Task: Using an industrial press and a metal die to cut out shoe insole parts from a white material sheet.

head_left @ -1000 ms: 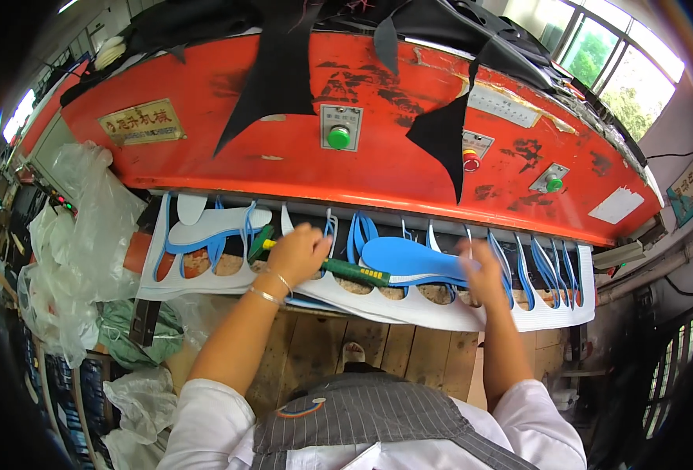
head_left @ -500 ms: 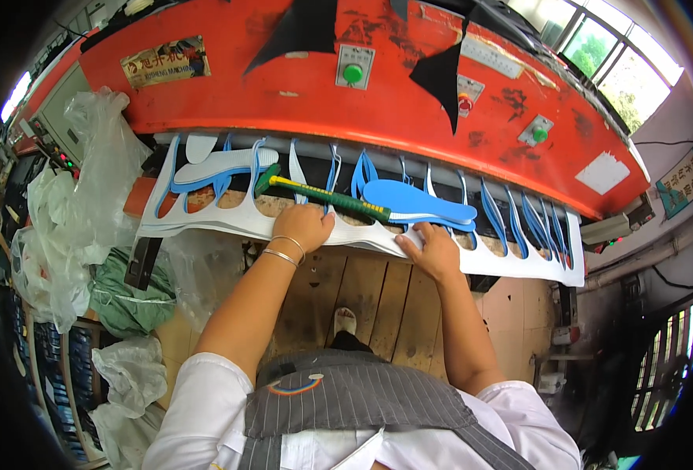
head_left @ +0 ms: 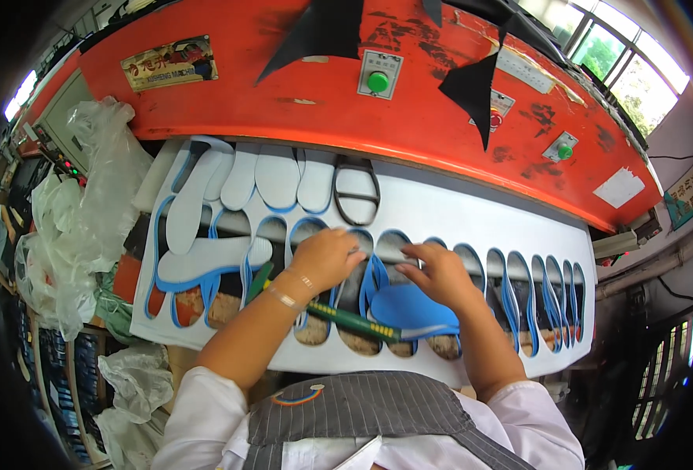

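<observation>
A wide white foam sheet [head_left: 472,188] with a blue underside lies before me, rows of insole-shaped holes cut through it. My left hand [head_left: 327,262] hovers over its middle holes, fingers loosely parted and holding nothing visible. To its right, my right hand [head_left: 439,272] has thumb and forefinger apart, also with nothing in it. Ahead of both hands rests a dark metal insole-shaped cutting die [head_left: 357,192]. Below them lies a green and yellow hammer [head_left: 346,319], partly covered by my left wrist. By its handle end sits a blue-faced insole [head_left: 411,307].
White cut insoles [head_left: 276,176] fill the sheet's far left, with a small stack [head_left: 213,261] nearer me. A red machine [head_left: 299,102] with green push buttons [head_left: 377,82] spans the far side. Clear plastic bags [head_left: 111,172] hang at left.
The sheet has been pushed away from me, under the machine's front, and now lies flatter. The die and more cut insoles have come into view. Both hands have left the near edge.
</observation>
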Demonstrator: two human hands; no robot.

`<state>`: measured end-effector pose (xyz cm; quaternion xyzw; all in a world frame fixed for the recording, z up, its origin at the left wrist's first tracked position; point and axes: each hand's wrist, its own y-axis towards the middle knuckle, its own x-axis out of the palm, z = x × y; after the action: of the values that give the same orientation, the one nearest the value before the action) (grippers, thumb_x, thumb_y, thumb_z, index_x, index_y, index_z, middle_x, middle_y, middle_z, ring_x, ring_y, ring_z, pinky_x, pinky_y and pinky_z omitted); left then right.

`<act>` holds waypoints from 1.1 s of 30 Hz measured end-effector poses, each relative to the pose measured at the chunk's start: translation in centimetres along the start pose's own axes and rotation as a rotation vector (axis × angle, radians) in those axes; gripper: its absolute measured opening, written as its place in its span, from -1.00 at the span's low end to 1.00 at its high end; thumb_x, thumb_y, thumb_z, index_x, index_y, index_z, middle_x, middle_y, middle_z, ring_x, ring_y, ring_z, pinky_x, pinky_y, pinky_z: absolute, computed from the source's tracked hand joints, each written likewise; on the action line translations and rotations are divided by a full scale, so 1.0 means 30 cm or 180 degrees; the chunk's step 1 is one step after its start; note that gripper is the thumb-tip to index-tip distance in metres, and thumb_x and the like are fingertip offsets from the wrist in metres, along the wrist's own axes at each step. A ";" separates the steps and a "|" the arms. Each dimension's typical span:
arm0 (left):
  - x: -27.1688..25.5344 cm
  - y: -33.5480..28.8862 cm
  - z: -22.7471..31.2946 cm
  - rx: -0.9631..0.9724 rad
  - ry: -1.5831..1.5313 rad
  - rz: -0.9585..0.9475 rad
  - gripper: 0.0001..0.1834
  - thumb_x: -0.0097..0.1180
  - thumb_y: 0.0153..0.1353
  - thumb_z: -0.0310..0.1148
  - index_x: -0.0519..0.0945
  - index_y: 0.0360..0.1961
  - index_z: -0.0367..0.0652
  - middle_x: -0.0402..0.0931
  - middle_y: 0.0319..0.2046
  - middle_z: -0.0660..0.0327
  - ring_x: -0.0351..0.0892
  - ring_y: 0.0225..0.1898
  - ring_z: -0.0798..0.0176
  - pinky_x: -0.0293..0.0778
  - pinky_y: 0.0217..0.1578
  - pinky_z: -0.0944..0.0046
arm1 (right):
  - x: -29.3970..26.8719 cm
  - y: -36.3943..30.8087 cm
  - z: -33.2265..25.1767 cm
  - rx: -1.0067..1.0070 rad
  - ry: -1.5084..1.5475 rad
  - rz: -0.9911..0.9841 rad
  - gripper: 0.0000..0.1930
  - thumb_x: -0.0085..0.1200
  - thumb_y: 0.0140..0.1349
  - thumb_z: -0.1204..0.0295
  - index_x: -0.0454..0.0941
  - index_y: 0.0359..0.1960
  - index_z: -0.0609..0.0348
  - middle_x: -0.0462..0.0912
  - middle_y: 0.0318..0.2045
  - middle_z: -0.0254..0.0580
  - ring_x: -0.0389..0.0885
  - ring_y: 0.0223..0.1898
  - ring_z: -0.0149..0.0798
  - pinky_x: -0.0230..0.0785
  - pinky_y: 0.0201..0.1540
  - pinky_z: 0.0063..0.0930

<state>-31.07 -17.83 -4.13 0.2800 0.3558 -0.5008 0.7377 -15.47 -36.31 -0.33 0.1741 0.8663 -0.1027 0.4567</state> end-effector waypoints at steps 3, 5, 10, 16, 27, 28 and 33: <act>0.141 0.056 -0.101 0.0541 -0.0040 0.0731 -0.83 0.26 0.06 -0.27 0.60 -0.31 -0.02 0.49 -0.32 0.23 0.52 -0.21 0.08 0.50 -0.22 0.13 | 0.188 0.147 0.045 -0.1023 -0.0115 0.0607 -0.66 0.27 0.06 0.37 0.61 -0.11 0.17 0.62 -0.09 -0.07 0.57 -0.02 -0.01 0.48 -0.05 -0.26; 0.188 0.012 -0.135 0.0433 -0.0091 0.0530 -0.82 0.29 0.02 -0.29 0.61 -0.34 -0.03 0.49 -0.36 0.21 0.54 -0.22 0.06 0.50 -0.23 0.11 | 0.275 0.186 0.073 -0.1200 -0.0100 0.0505 -0.74 0.29 -0.03 0.44 0.61 -0.25 0.17 0.61 -0.22 -0.11 0.58 -0.14 0.02 0.47 -0.10 -0.23; 0.220 -0.038 -0.178 0.0472 -0.0414 0.0489 -0.88 0.30 0.00 -0.30 0.62 -0.46 -0.05 0.46 -0.43 0.25 0.52 -0.32 0.08 0.47 -0.32 0.11 | 0.362 0.163 0.119 -0.1650 0.0118 0.0380 -0.85 0.27 -0.09 0.56 0.54 -0.47 0.16 0.48 -0.42 -0.17 0.49 -0.31 -0.03 0.41 -0.20 -0.27; 0.122 0.030 -0.134 0.1227 -0.1220 0.1080 -0.91 0.25 0.05 -0.36 0.63 -0.46 -0.13 0.47 -0.43 0.12 0.49 -0.32 0.00 0.43 -0.31 0.10 | 0.222 0.172 0.049 -0.1329 0.0400 0.0534 -0.89 0.24 0.00 0.56 0.56 -0.43 0.18 0.54 -0.41 -0.13 0.48 -0.30 -0.02 0.39 -0.23 -0.25; 0.269 -0.046 -0.204 0.0799 -0.0907 0.0972 -0.87 0.31 -0.05 -0.42 0.62 -0.51 -0.22 0.45 -0.48 0.14 0.48 -0.37 0.00 0.38 -0.35 0.09 | 0.226 0.582 -0.025 -0.1642 -0.2138 -0.1134 -0.09 0.49 -0.26 0.32 0.37 0.28 -0.21 0.28 0.31 -0.13 0.22 0.36 -0.07 0.13 0.37 -0.19; 0.248 -0.043 -0.206 0.0854 -0.0833 0.0845 -0.86 0.31 -0.03 -0.44 0.61 -0.45 -0.24 0.48 -0.40 0.10 0.50 -0.31 0.02 0.41 -0.28 0.11 | 0.222 0.617 -0.041 -0.1648 -0.2087 -0.1473 -0.08 0.51 -0.29 0.31 0.38 0.27 -0.21 0.28 0.31 -0.12 0.22 0.36 -0.07 0.11 0.39 -0.19; 0.195 -0.010 -0.134 0.0733 -0.0885 0.1693 -0.63 0.38 -0.03 -0.35 0.57 -0.19 -0.23 0.49 -0.21 -0.03 0.52 -0.16 -0.04 0.44 -0.10 0.14 | 0.255 0.689 0.045 -0.2168 -0.1513 -0.0742 -0.50 0.40 -0.14 0.36 0.56 -0.07 -0.07 0.54 0.00 -0.23 0.44 0.14 -0.09 0.29 0.23 -0.26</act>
<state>-30.91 -18.01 -11.25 0.3737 0.1069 -0.3609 0.8478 -10.27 -16.20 -7.80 -0.1142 0.7353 0.1009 0.6603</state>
